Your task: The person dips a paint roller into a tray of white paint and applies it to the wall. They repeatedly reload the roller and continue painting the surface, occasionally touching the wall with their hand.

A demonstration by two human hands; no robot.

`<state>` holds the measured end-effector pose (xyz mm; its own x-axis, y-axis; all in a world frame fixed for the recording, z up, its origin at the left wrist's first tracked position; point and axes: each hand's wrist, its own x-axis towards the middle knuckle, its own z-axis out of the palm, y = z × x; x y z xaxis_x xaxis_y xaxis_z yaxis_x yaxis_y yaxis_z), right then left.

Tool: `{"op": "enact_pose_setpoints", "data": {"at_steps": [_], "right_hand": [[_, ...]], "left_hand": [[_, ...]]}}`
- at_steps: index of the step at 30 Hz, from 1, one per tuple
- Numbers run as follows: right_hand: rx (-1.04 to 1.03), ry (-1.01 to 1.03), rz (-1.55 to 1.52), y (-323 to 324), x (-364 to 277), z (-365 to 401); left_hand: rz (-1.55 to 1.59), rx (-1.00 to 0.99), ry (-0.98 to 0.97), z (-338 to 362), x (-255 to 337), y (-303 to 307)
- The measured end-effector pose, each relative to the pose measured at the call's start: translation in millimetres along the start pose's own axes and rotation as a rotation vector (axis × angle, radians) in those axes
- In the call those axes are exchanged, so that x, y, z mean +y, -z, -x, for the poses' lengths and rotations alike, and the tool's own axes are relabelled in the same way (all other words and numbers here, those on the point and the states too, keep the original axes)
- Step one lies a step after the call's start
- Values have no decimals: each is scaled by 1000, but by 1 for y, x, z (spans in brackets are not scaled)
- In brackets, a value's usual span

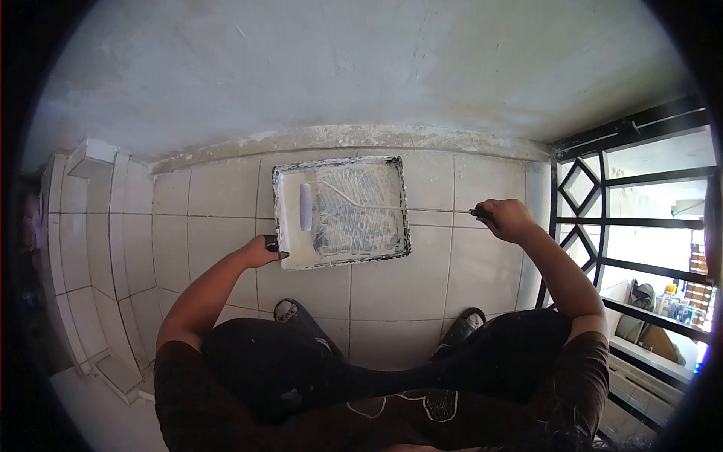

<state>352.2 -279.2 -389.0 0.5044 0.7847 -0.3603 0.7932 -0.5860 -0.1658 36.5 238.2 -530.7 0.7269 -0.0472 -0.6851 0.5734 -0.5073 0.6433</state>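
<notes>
My left hand [260,252] is gripping the paint-crusted rectangular tray [358,235] near one corner, apparently steadying it on white floor tiles [399,290]. My closed right hand [504,219] is holding the wire-framed white roller [306,207] inside.

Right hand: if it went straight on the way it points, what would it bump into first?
Probably the nearest rim of the paint tray, since the right hand points along the roller rod towards it; its height is unclear, so it might pass above.
</notes>
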Motion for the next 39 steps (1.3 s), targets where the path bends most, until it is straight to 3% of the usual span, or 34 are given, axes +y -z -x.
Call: {"op": "enact_pose_setpoints", "data": {"at_steps": [5,14,18,19,21,23,25,29,32,35,39], "right_hand": [[-120,-167,-147,22,-5,21],[-93,-403,-438,-34,31,95],[29,-458,-642,-61,27,139],[99,-459,-683,-94,39,154],[166,-498,-799,-137,43,176],[250,-570,-847,-129,19,182],[201,-578,-928,-147,22,184],[268,-540,-960,-185,27,187],[270,-557,-1009,-188,27,188],[379,-471,-829,-152,5,182],[197,-440,-776,-137,11,180]], "left_hand": [[48,5,0,-4,-8,-4],[34,-67,58,1,42,-62],[208,-278,-101,-21,10,-97],[136,-321,-60,-13,34,-92],[64,-274,-36,-7,57,-89],[14,-237,14,-9,56,-90],[-16,-213,84,-17,43,-91],[-64,-107,28,-17,42,-94],[-47,-65,35,-17,49,-96],[-4,-14,12,-24,40,-100],[-56,-17,27,-42,58,-92]]}}
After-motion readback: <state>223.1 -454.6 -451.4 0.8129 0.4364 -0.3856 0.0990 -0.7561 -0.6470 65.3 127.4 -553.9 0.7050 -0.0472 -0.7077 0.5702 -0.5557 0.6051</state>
